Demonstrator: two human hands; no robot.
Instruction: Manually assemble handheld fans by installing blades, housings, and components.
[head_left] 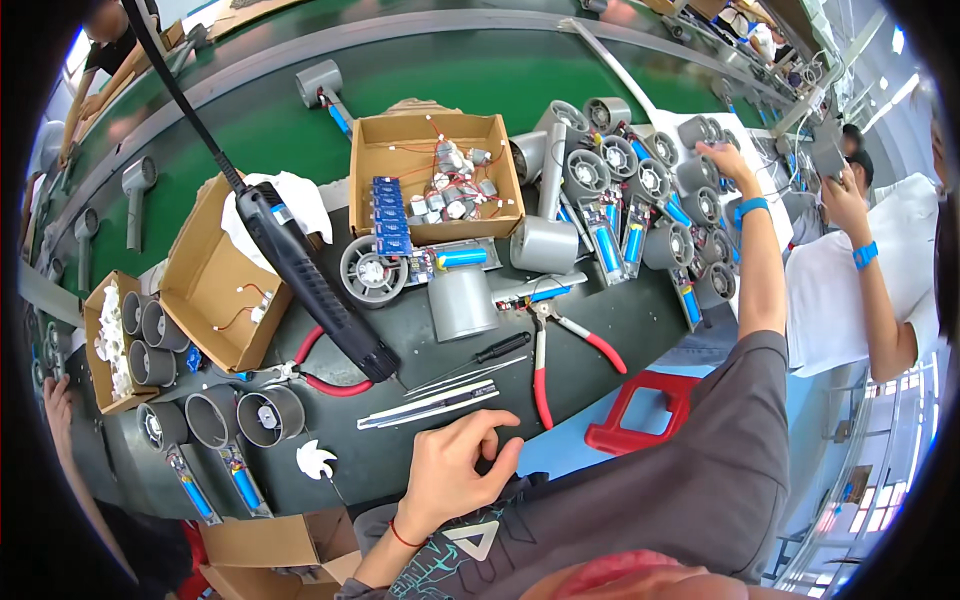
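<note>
My left hand (455,470) hovers in front of my body, near the table's front edge. Its fingers are loosely curled, the thumb stands apart from the index finger, and nothing shows between them. Close by lie white-handled tweezers or slim tools (430,405), a black screwdriver (503,347) and red-handled pliers (543,370). My right arm stretches to the far right, where my right hand (728,163) has its fingers closed at the rim of a grey fan housing (697,175). Several similar housings (587,172) with blue batteries (606,248) are crowded beside it.
A black electric screwdriver (315,285) hangs over the table on its cord. A cardboard box (365,130) holds small motors; blue circuit boards (390,215) lean on its edge. Unfinished fans (270,415) stand at left. A co-worker's hand (848,200) is at right, near a red stool (640,412).
</note>
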